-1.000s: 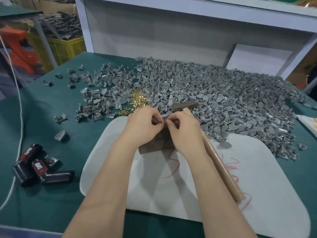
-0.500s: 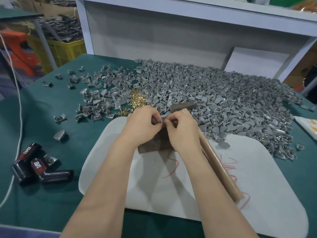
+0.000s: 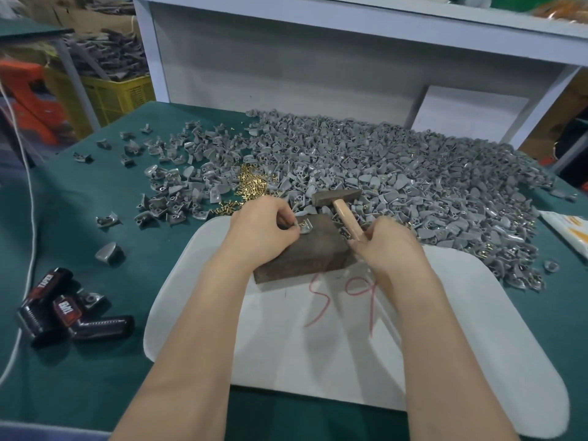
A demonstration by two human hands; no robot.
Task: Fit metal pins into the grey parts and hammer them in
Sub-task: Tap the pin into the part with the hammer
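A dark metal block lies on a white board. On the block's top sits one grey part, pinched by my left hand. My right hand grips the wooden handle of a hammer, whose dark head hangs just beyond the block, over the pile. A big heap of grey parts covers the far half of the green table. A small heap of brass pins lies left of the hammer head.
Loose grey parts are scattered at the left. Black and red tools lie at the near left beside a white cable. A white packet sits at the right edge. A grey shelf wall stands behind.
My right hand left the part and took up the hammer by its handle, lifting it off the board. My left hand stays on the grey part on the block.
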